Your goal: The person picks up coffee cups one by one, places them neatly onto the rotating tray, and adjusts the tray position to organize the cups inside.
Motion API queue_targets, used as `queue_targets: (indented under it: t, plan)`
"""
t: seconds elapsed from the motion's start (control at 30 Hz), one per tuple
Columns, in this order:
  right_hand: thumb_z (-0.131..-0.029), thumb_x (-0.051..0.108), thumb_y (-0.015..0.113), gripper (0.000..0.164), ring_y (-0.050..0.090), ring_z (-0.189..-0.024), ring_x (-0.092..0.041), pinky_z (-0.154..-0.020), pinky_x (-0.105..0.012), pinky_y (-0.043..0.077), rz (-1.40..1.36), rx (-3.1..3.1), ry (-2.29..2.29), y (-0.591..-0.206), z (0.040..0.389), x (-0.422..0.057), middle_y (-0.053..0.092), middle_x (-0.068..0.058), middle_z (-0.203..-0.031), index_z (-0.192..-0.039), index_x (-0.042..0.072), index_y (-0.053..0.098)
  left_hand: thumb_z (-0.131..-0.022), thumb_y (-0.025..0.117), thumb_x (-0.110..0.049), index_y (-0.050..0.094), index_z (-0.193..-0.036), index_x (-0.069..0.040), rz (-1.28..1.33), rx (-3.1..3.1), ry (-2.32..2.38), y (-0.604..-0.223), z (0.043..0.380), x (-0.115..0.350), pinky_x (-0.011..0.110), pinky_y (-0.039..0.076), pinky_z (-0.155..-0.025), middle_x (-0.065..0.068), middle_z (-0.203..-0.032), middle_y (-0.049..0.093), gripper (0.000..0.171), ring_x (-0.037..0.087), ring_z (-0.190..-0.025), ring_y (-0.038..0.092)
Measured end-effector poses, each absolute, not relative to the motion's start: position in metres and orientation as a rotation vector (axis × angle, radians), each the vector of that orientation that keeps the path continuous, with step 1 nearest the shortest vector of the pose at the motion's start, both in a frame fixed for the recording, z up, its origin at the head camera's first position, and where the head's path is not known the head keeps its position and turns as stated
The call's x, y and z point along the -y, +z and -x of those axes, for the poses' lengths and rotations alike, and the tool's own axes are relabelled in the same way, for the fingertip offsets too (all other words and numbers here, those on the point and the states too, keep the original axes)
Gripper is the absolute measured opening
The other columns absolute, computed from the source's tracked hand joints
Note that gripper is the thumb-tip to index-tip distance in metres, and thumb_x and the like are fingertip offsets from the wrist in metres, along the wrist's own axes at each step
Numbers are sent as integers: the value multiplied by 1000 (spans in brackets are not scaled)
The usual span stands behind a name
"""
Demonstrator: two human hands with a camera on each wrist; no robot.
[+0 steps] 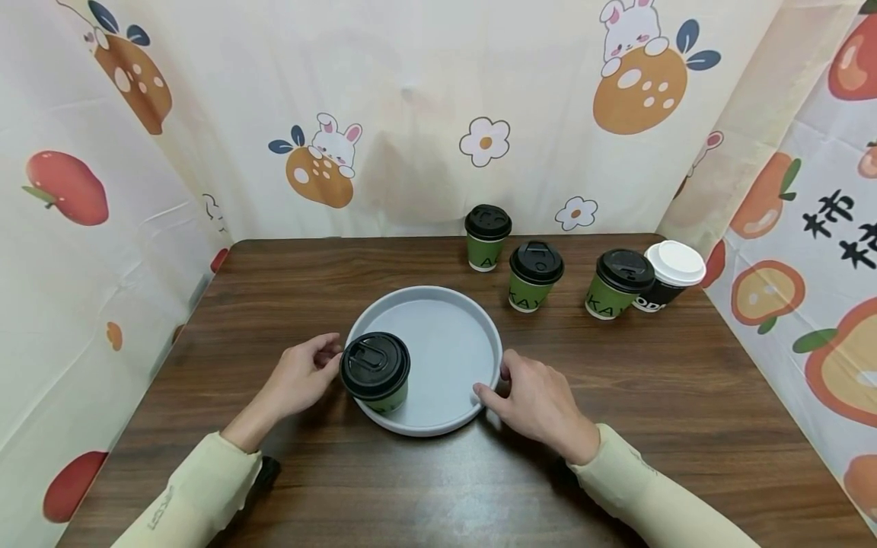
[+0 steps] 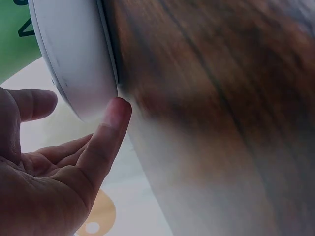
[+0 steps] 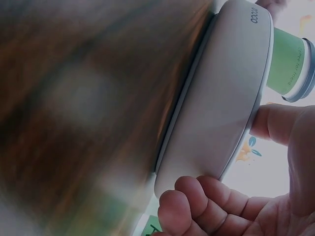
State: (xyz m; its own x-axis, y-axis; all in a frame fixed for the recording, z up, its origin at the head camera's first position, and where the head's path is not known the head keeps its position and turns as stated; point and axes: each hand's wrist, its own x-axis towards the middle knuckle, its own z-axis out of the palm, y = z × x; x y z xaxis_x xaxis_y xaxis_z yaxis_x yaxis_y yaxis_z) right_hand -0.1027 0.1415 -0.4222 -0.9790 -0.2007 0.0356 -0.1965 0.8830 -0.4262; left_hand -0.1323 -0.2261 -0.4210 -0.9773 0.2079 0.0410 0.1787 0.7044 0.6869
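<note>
Tray [image 1: 452,342] lies at twelve o'clock, a lidded cup [image 1: 375,369] on it towards eight (off-centre, so likely tippy). Right hand [image 1: 544,399] pinches the rim near four; left hand [image 1: 301,373], fingers relaxed, is at nine. Handling evenly from both sides should keep it level.

The left hand [image 1: 301,380] is loose, its thumb [image 2: 37,103] apart from one long finger [image 2: 101,147], the others maybe bent. The right hand [image 1: 541,399] has curled fingers [image 3: 191,195], thumb across from them. The left arm [image 1: 202,487] and right arm [image 1: 651,491] stretch out behind
</note>
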Motion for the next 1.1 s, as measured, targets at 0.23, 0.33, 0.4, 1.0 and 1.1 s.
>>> queue_targets:
  t: [0.23,0.33,0.4,1.0,1.1]
  plan:
    - [-85,54,77,44,46,-57,-13,-50,-32,35,330,-3050,-666,-421,100,-140,51,7,-66,-81,16,57,-103,60,-17,55,-139,11,-336,-2832,1133,-424,135,224,47,55,-89,20,-119,69,45,29,-102,68]
    - [-85,55,77,44,46,-56,-13,-50,-32,35,334,-3057,-665,-422,98,-140,51,7,-65,-80,16,57,-101,59,-12,55,-139,11,-350,-2822,1131,-423,136,223,46,55,-88,21,-119,69,45,28,-101,68]
    - [-85,55,77,44,46,-56,-12,-50,-32,35,339,-3060,-666,-422,97,-139,50,8,-65,-80,16,57,-99,59,-8,55,-139,11,-361,-2821,1132,-423,136,222,44,55,-87,20,-119,69,45,27,-100,67]
    - [-84,55,78,45,45,-54,-11,-48,-31,34,350,-3076,-681,-424,96,-139,50,8,-63,-77,17,56,-91,59,2,63,-135,5,-418,-2845,1122,-427,139,221,33,50,-72,5,-93,71,45,16,-80,60]
    - [-84,56,78,45,45,-55,-11,-49,-31,35,353,-3065,-681,-423,97,-140,50,9,-64,-78,17,57,-90,60,2,63,-135,5,-421,-2848,1123,-428,139,221,33,51,-73,5,-93,71,45,16,-80,60]
